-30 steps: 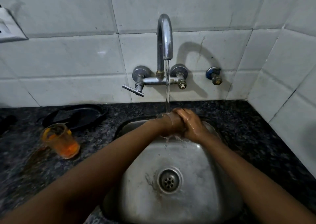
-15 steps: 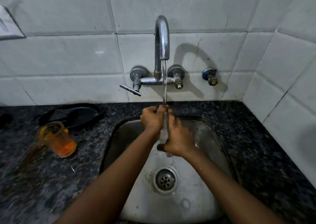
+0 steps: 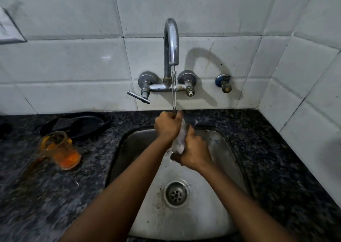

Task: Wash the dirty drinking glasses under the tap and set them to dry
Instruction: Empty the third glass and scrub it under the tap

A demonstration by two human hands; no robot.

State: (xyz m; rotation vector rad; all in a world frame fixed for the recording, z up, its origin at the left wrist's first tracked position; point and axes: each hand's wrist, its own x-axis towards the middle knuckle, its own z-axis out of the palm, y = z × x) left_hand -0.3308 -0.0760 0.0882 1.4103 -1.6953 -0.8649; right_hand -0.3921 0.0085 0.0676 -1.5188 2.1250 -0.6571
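I hold a clear glass (image 3: 180, 142) over the back of the sink (image 3: 227, 149), under the tap (image 3: 171, 42), and water runs onto it. My left hand (image 3: 167, 127) is wrapped around its top. My right hand (image 3: 193, 154) is closed around its bottom. I think I am in the middle of washing it. One dirty orange glass (image 3: 60, 150) waits near the left edge of the worktop (image 3: 276, 167). I see no glass set to dry.

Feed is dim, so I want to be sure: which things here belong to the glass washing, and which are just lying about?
Part of the job: clear glass held in left hand and right hand; running tap; sink; orange-stained glass on the counter.

Lying about: black plate; spare wall valve.
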